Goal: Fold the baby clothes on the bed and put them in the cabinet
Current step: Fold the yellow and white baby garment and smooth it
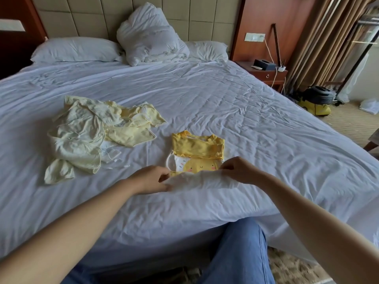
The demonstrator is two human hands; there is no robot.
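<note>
We have a small yellow and white baby garment (pixel 196 158) laid flat on the near middle of the bed (pixel 266 124), and we are folding its near edge away from us. Our left hand (pixel 149 181) pinches the white hem at its left corner, and our right hand (pixel 238 171) pinches the right corner; the two hands are apart, one at each end, so the fabric lifts as a straight, even edge instead of bunching. The far part of the garment is already turned in, with the yellow sleeves lying across the chest, which we judge to be why only this last fold towards the printed face is left for this piece.

To the left and a little farther off lies a loose heap of pale yellow baby clothes (pixel 92 132), unfolded and touching one another, kept apart from the piece in hand so that we have clear sheet to work on. Pillows (pixel 75 50) and a bundled duvet (pixel 149 35) sit at the far end against the headboard. No cabinet for the clothes is in view, so putting things away looks some way off.
</note>
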